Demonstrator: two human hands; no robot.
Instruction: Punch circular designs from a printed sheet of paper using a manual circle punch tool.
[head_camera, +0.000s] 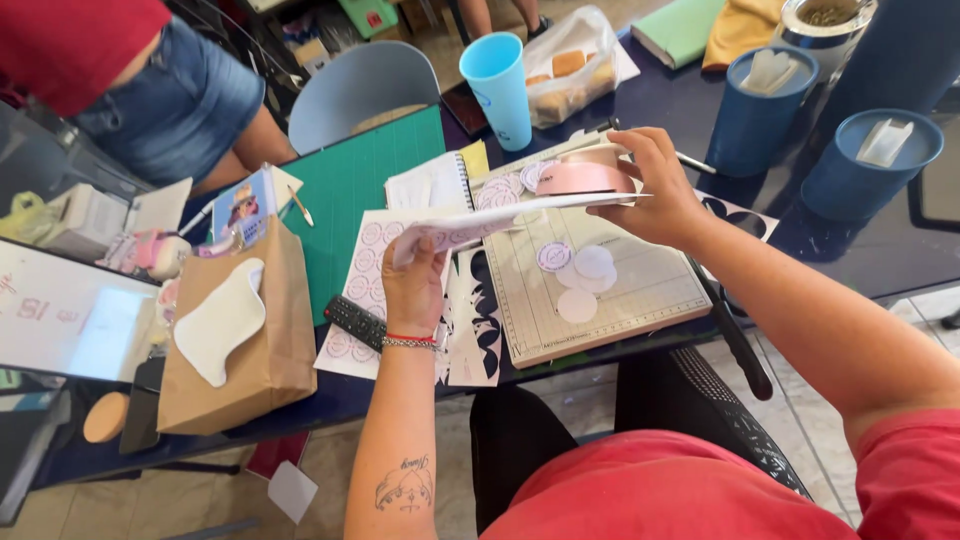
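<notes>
Both hands hold one printed sheet (520, 212) flat above the middle of the table (880, 250). Left hand (415, 285) pinches its near-left end, fingers closed on the paper. Right hand (655, 195) grips the far-right end, thumb on top, closed on the sheet; a pink tape roll (585, 172) sits right by its fingers, can't tell if it rests on the sheet or is held too. Under the sheet: cutting mat (610, 290) with a grid, three pale round cutouts (585, 275) lying on it, mat running to the near table edge. Left of the mat, more sticker sheets (365, 265) overlap, and a black remote (355, 322) lies across them just beside the left wrist. Further left: brown paper bag (270, 340) with a white cutout (220, 320) on top, at the near-left edge. Green mat (365, 180) behind it. Far edge: light blue cup (498, 85), clear bag of food (570, 70). Far-right corner: two dark blue tubs (750, 120), well apart from the hands. Another person in a denim skirt (175, 105) stands at the far-left corner.
</notes>
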